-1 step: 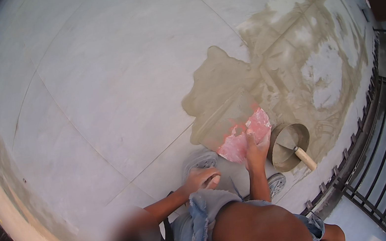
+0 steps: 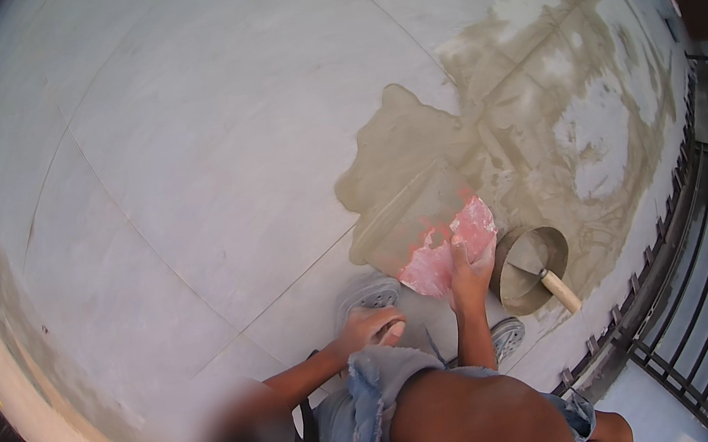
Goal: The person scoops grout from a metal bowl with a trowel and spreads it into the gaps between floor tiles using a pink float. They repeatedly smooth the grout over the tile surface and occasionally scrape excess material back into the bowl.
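Observation:
My right hand is closed around the near edge of a wide pink-red spreader, its thumb on top. Grey-green paste smears the spreader's far side, which lies against the wet patch of paste on the floor. My left hand rests by my knee with its fingers curled in, and no object shows in it. Just right of the spreader stands a round metal pan coated inside with paste. A trowel with a pale wooden handle leans in the pan, its handle sticking out over the rim.
Pale grey floor with thin joint lines spreads ahead and left. Streaky paste covers its right side. A dark metal railing borders the right edge; a low pale wall curves along the left. My grey shoes stand near the pan and hands.

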Action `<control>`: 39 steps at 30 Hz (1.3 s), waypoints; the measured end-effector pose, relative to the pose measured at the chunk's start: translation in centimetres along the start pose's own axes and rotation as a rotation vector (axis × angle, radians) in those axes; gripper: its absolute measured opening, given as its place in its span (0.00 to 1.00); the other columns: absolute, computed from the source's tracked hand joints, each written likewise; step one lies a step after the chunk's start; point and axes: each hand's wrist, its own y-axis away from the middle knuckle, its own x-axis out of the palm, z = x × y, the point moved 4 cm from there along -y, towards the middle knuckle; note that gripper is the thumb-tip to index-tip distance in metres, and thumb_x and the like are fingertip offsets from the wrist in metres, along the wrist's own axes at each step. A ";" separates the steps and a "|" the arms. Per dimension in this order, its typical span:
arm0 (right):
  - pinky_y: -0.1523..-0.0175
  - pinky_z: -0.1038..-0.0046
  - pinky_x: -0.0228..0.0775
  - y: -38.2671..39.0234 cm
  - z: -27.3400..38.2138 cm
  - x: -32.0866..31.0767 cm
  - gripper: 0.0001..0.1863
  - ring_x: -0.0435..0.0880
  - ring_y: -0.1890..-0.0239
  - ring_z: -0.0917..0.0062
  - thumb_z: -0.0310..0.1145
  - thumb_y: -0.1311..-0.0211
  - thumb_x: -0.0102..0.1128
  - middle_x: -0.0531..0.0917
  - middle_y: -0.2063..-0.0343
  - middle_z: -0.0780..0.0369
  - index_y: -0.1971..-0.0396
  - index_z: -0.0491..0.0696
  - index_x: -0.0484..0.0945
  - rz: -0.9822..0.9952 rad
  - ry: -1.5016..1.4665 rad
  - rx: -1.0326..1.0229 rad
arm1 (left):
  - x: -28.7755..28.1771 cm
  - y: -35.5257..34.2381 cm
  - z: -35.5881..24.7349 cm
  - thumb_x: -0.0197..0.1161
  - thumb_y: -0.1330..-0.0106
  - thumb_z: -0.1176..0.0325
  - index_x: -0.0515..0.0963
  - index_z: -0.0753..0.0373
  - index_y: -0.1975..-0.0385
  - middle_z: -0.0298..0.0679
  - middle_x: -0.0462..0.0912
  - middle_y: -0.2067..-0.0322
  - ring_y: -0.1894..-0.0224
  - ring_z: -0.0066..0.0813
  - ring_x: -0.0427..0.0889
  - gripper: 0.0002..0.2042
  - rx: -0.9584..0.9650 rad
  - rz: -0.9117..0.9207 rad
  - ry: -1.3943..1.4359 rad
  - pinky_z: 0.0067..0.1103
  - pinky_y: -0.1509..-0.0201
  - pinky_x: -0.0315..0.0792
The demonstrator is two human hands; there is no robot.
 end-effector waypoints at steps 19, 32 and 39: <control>0.22 0.66 0.54 -0.2 -2.0 0.3 0.42 0.65 0.26 0.65 0.27 0.29 0.64 0.65 0.26 0.49 0.22 0.33 0.51 -0.009 -0.094 -0.010 | 0.1 -0.7 0.1 0.66 0.31 0.69 0.81 0.61 0.68 0.41 0.77 0.81 0.81 0.35 0.77 0.04 0.068 -0.017 -0.061 0.29 0.76 0.71; 0.39 0.65 0.75 -15.9 31.5 1.1 0.31 0.86 0.49 0.66 0.30 0.29 0.62 0.85 0.48 0.49 0.29 0.37 0.66 0.476 0.678 -0.769 | 0.2 -1.2 -0.3 0.60 0.24 0.64 0.76 0.65 0.72 0.47 0.74 0.80 0.80 0.44 0.74 0.14 -0.098 0.054 -0.187 0.34 0.72 0.70; 0.56 0.54 0.80 -18.4 34.9 1.6 0.27 0.89 0.66 0.58 0.24 0.30 0.58 0.88 0.59 0.46 0.31 0.42 0.69 0.772 1.267 -0.860 | 1.0 -1.1 0.3 0.60 0.26 0.63 0.76 0.65 0.72 0.50 0.74 0.78 0.78 0.45 0.71 0.13 -0.197 -0.012 -0.282 0.37 0.69 0.68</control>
